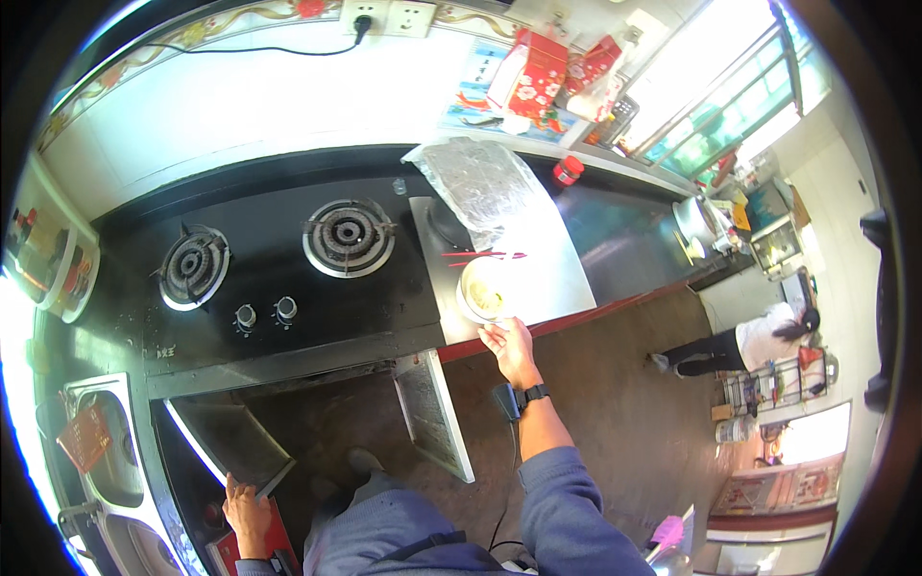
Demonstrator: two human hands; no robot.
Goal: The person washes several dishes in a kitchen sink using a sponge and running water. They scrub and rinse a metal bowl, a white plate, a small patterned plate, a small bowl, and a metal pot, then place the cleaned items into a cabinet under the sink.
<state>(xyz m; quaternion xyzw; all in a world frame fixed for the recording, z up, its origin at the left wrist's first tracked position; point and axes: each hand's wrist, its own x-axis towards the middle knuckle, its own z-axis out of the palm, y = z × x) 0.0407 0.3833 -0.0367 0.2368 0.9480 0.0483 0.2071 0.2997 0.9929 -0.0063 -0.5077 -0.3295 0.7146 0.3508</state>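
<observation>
My right hand (510, 349) is at the near rim of a white bowl (462, 306), its thumb and fingers against the edge. Pale, soupy food (484, 297) with a bit of green lies inside. Red chopsticks (468, 254) rest just behind the bowl, on a shiny metal sheet (558, 288) at the counter's front. At lower left, my left hand (246, 515) has its fingers on the edge of an open cabinet door (230, 439). A second cabinet door (431, 417) also stands open, under the counter between my hands.
Two gas burners (349, 230) (191, 265) are set in the black cooktop (266, 201). Crumpled clear plastic (479, 183) covers something behind the bowl. A red-lidded jar (567, 171) stands farther right. A steel sink (133, 497) lies left. Another person (756, 342) is across the room.
</observation>
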